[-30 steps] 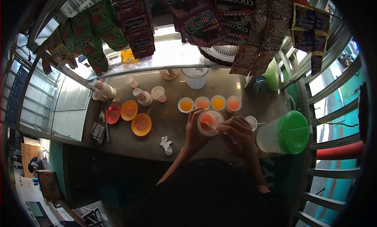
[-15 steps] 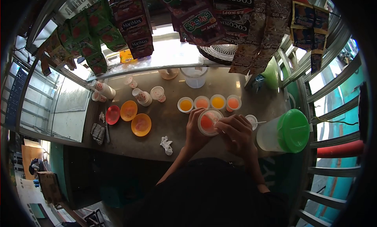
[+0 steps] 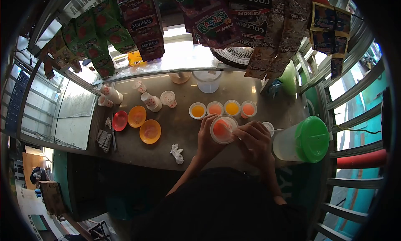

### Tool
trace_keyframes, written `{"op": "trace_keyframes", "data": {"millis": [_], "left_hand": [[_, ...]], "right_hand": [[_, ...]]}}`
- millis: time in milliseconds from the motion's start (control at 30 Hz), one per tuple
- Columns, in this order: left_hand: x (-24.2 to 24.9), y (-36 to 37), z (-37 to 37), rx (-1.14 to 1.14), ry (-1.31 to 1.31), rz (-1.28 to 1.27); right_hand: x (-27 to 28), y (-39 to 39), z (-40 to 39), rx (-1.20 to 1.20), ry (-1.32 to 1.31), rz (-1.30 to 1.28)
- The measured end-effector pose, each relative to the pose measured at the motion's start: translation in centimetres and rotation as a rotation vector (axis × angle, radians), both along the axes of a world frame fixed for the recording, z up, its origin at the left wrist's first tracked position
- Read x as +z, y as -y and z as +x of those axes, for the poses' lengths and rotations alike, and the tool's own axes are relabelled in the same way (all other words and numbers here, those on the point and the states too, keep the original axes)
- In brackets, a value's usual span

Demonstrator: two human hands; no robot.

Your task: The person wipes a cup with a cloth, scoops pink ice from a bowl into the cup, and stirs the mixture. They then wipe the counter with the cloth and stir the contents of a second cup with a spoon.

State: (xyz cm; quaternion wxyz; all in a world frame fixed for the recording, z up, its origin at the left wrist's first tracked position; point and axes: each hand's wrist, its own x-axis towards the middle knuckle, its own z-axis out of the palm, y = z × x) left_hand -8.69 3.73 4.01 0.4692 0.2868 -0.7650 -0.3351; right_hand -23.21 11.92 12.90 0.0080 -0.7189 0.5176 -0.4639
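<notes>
My left hand (image 3: 206, 140) is wrapped round a cup (image 3: 216, 139) of orange-red drink, tilted so that I see into it. Over its right side my right hand (image 3: 254, 141) pinches a pale, thin stirrer (image 3: 228, 126) that dips into the drink; its lower end is hard to make out. Just beyond the cup, in a row, stand filled cups: a yellow one (image 3: 197, 111), a pinkish-orange one (image 3: 214, 109), a second yellow one (image 3: 232, 108) and another pinkish-orange one (image 3: 249, 109).
On the right stands a jar with a green lid (image 3: 312, 139), beside a small white container (image 3: 268, 127) with a handle sticking out. Orange bowls (image 3: 150, 132), a red bowl (image 3: 120, 121), stacked cups (image 3: 151, 102) and crumpled tissue (image 3: 176, 153) lie left. Drink sachets (image 3: 214, 26) hang overhead.
My right hand has shifted slightly to the right, and the stirrer's position in the cup has changed a little. My left hand keeps the cup in nearly the same place.
</notes>
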Motion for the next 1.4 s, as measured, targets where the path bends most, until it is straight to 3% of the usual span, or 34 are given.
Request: {"op": "trace_keyframes", "data": {"millis": [100, 200, 400, 500, 700, 800, 967, 1167, 1267, 1400], "left_hand": [[0.0, -0.2, 0.0, -0.008, -0.027, 0.088], [0.1, 0.0, 0.1, -0.006, -0.021, 0.059], [0.5, -0.1, -0.2, -0.010, -0.017, 0.050], [0.6, -0.1, -0.2, -0.019, -0.036, 0.047], [1.0, -0.3, -0.1, -0.022, -0.002, 0.011], [0.9, -0.2, 0.0, -0.031, -0.017, 0.039], [1.1, -0.4, -0.2, -0.011, -0.011, -0.003], [0.9, -0.2, 0.0, -0.008, -0.016, 0.020], [0.8, -0.3, -0.2, -0.014, -0.019, 0.017], [0.9, -0.4, -0.2, -0.026, -0.034, 0.057]], "right_hand": [[-0.3, 0.2, 0.1, -0.052, 0.006, -0.063], [-0.1, -0.2, 0.1, 0.074, 0.059, -0.003], [-0.4, 0.1, 0.0, -0.036, -0.031, -0.073], [0.1, -0.4, 0.2, 0.083, 0.069, 0.012], [0.0, 0.0, 0.3, -0.032, 0.040, -0.049], [-0.2, -0.1, 0.0, 0.122, 0.060, -0.022], [-0.3, 0.2, -0.1, -0.032, 0.014, -0.054], [-0.3, -0.2, -0.4, 0.107, 0.070, 0.008], [-0.4, 0.0, -0.6, -0.030, 0.003, -0.048], [-0.3, 0.0, -0.4, 0.032, 0.032, -0.036]]}}
